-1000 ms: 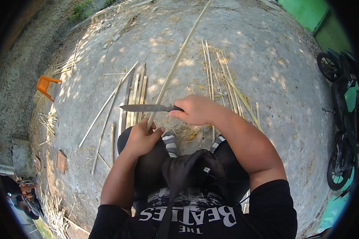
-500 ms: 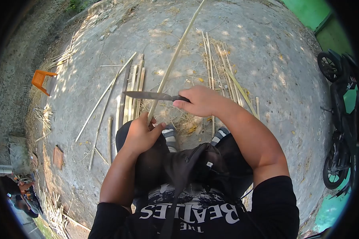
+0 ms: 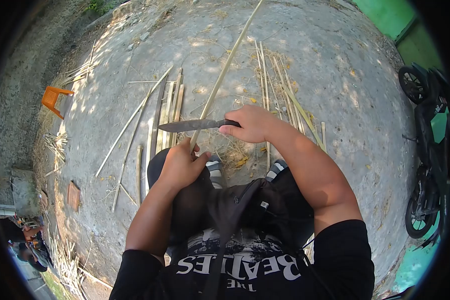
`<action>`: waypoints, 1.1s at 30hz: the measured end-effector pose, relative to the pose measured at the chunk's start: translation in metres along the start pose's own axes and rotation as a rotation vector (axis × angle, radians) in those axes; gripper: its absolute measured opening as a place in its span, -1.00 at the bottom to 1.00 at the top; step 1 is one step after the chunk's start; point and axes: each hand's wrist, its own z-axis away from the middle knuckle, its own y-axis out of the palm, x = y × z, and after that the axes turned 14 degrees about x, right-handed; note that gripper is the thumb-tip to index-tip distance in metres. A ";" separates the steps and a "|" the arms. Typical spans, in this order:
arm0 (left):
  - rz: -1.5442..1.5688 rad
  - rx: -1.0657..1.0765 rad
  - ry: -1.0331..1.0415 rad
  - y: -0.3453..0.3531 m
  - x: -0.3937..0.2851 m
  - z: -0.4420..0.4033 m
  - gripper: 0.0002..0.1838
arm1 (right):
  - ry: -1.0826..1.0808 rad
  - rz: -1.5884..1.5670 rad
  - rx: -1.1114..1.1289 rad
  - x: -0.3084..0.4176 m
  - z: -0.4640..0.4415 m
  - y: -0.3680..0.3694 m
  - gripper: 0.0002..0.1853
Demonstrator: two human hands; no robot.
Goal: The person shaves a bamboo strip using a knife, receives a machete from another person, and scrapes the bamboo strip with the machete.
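Stick [image 3: 227, 66] sits tight in your left hand [image 3: 181, 165], slanting away. Your right hand [image 3: 250, 123] squeezes a knife [image 3: 205, 123], its blade [image 3: 181, 126] across the stick. Below, more sticks [image 3: 178, 106] lie on the ground [image 3: 357, 155]; an orange chair [image 3: 55, 93] is farther away.

The clenched right hand [image 3: 250, 124], forearm [image 3: 305, 157] angled inward, sits farther forward than the curled left hand [image 3: 180, 167].

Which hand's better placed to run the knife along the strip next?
Likely the right hand: it grips the knife, blade across the pale strip. The left hand is occupied holding that strip.
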 end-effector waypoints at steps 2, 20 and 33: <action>0.012 0.013 -0.031 -0.001 0.002 0.001 -0.54 | 0.001 0.018 -0.045 0.002 -0.003 0.009 -0.47; -0.015 -0.032 0.025 0.006 0.005 0.003 -0.56 | 0.171 -0.096 -0.112 -0.021 0.000 -0.014 -0.41; -0.005 0.011 -0.011 0.004 0.007 0.000 -0.53 | 0.102 0.009 -0.074 -0.003 0.008 0.001 -0.41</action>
